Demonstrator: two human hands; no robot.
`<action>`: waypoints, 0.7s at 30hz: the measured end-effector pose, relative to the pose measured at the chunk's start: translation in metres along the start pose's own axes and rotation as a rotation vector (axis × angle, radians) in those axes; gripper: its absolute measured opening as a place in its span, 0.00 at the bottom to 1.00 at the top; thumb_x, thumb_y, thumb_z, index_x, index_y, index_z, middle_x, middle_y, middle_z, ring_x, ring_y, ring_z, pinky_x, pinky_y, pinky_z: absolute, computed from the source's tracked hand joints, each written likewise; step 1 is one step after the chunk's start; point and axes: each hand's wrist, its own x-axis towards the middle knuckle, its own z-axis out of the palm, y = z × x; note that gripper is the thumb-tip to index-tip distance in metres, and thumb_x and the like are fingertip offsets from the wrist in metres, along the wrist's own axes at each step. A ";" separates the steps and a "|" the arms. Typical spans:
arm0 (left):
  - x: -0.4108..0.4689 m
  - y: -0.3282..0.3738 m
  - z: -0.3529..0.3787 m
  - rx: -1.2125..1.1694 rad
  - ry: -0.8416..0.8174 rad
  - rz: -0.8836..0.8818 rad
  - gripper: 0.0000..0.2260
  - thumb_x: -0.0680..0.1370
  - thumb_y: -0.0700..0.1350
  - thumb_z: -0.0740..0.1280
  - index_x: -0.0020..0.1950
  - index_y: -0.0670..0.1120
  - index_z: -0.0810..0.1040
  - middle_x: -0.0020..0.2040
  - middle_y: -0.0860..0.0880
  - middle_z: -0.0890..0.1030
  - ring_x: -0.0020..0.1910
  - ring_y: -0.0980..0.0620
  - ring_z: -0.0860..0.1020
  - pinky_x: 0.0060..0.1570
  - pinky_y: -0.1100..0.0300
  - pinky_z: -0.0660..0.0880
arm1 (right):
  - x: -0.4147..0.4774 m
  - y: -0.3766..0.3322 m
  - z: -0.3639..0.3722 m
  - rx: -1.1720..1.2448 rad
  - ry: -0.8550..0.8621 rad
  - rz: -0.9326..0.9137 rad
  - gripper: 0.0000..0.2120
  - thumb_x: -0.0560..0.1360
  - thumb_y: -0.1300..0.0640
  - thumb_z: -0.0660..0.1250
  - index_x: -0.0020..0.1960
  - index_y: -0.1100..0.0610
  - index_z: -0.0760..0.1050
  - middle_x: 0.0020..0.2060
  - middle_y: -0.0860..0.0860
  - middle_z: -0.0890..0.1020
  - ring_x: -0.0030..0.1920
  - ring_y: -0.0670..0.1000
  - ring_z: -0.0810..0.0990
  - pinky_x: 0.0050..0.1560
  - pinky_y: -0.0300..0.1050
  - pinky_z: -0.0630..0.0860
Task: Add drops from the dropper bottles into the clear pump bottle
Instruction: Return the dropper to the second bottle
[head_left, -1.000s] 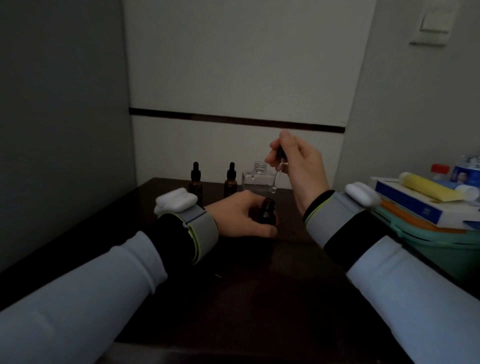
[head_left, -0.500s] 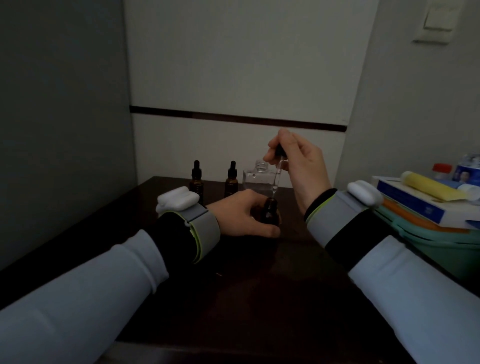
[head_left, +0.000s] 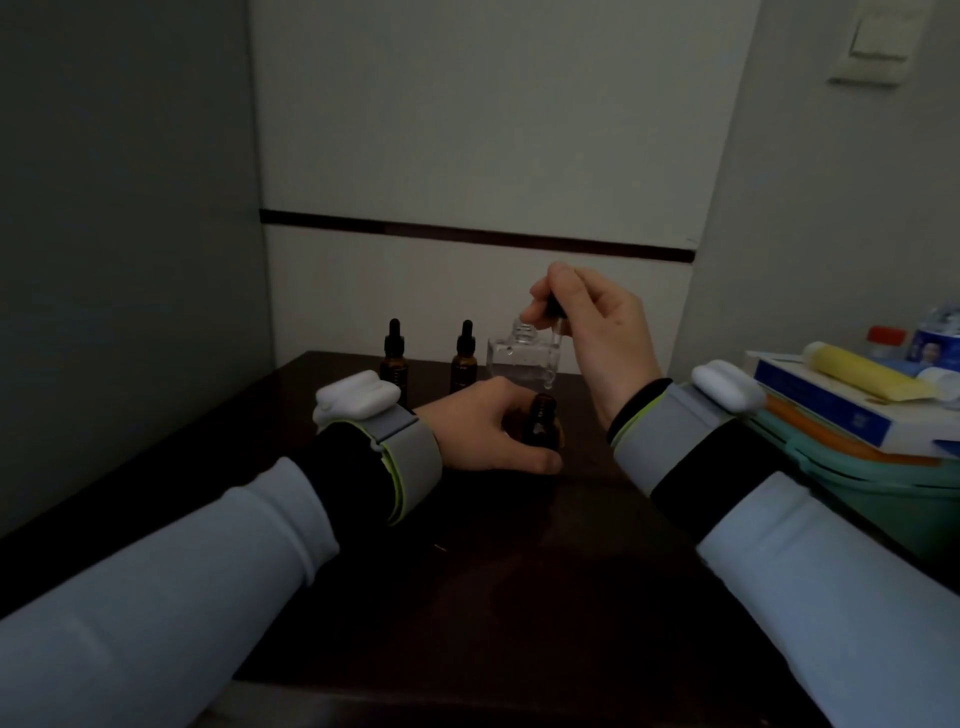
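My left hand (head_left: 483, 428) grips an open amber dropper bottle (head_left: 542, 421) standing on the dark table (head_left: 467, 571). My right hand (head_left: 597, 332) pinches the black bulb of a glass dropper (head_left: 553, 353), held upright with its tip just above the amber bottle's mouth. Behind it stands the clear pump bottle (head_left: 519, 358), uncapped, with clear liquid in it. Two capped amber dropper bottles (head_left: 393, 356) (head_left: 464, 358) stand at the back of the table, left of the clear bottle.
A green bin (head_left: 872, 478) at the right carries stacked boxes, a yellow tube (head_left: 857, 371) and small containers. Walls close in the table at the back and left. Both wrists wear grey bands with white pods.
The dropper has shifted a little between the clear bottle and the amber bottle's mouth. My left hand has kept hold of the amber bottle in the same spot.
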 end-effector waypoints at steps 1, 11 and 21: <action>0.000 0.000 0.000 0.001 0.000 0.000 0.12 0.73 0.49 0.72 0.54 0.47 0.80 0.50 0.52 0.82 0.51 0.54 0.80 0.57 0.51 0.76 | -0.001 0.000 0.001 -0.007 -0.008 0.003 0.14 0.80 0.60 0.58 0.37 0.57 0.75 0.28 0.49 0.78 0.30 0.41 0.77 0.37 0.31 0.73; -0.001 0.002 -0.001 0.009 -0.017 -0.017 0.13 0.73 0.49 0.72 0.56 0.47 0.79 0.52 0.51 0.82 0.52 0.53 0.79 0.58 0.49 0.75 | -0.004 0.001 0.000 -0.024 -0.058 0.028 0.14 0.80 0.59 0.59 0.37 0.58 0.76 0.29 0.50 0.78 0.32 0.43 0.77 0.39 0.33 0.75; -0.001 0.003 0.000 -0.006 -0.015 -0.018 0.13 0.73 0.48 0.72 0.55 0.46 0.80 0.51 0.50 0.82 0.52 0.53 0.79 0.58 0.51 0.75 | -0.005 0.001 0.001 -0.032 -0.088 0.039 0.14 0.80 0.60 0.59 0.38 0.59 0.76 0.30 0.52 0.78 0.32 0.42 0.77 0.38 0.32 0.74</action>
